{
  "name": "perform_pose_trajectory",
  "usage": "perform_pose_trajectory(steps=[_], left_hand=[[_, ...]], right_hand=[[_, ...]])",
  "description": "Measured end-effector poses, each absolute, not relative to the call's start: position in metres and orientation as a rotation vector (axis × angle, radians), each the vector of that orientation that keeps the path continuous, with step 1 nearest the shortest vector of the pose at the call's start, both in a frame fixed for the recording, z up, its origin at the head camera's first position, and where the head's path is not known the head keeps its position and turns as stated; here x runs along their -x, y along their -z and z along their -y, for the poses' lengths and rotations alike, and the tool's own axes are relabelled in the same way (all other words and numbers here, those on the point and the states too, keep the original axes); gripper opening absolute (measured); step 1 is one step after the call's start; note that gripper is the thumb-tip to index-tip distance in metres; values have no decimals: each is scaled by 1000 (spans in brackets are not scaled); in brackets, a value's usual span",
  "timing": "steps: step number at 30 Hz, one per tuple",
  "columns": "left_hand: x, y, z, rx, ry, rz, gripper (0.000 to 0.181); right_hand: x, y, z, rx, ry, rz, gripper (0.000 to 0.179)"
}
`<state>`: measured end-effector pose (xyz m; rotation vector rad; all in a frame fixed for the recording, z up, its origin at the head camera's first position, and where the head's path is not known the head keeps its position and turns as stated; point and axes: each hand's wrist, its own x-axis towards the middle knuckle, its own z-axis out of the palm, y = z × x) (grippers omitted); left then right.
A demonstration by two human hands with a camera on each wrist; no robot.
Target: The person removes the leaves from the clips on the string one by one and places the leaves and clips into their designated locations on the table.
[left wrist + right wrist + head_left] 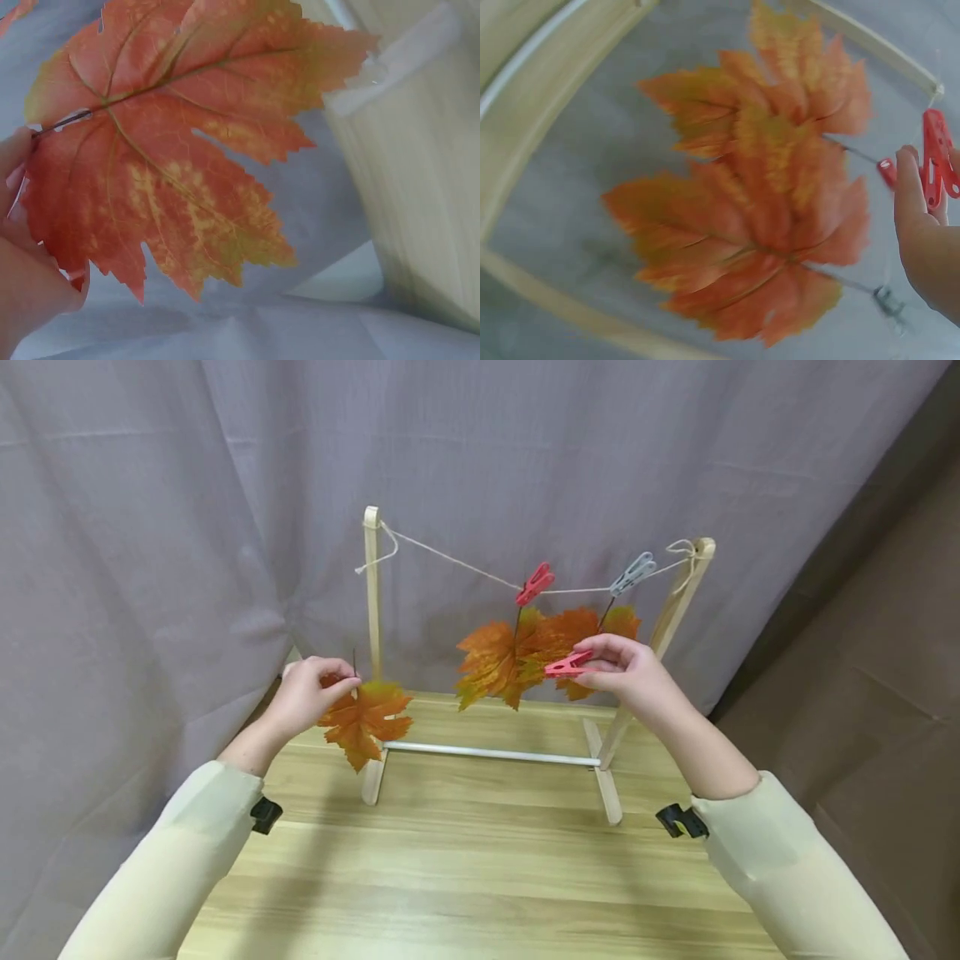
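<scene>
At the left post, my left hand pinches the thin stem of an orange maple leaf; the leaf's veined face fills much of the left wrist view. My right hand holds a red clothespin between thumb and fingers, in front of the hanging leaves. Two similar leaves hang by their stems from the string: one leaf under a red clothespin, the other leaf under a pale grey clothespin. The right hand partly covers the second leaf in the head view.
The string is tied between a left wooden post and a right wooden post, sagging at the red clothespin. A white rod joins the posts low down. The stand rests on a wood-grain table, with a grey curtain behind.
</scene>
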<state>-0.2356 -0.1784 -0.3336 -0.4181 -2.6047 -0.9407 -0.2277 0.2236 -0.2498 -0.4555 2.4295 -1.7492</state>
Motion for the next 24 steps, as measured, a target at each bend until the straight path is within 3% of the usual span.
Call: perform_pose_trajectory(steps=[12, 24], left_hand=[[222, 363, 199, 477, 654, 2636, 9], [222, 385, 223, 758, 878, 2946, 11]], right_hand=[[219, 301, -278, 349, 1761, -2305, 14], [206, 360, -309, 230, 1873, -2148, 19]])
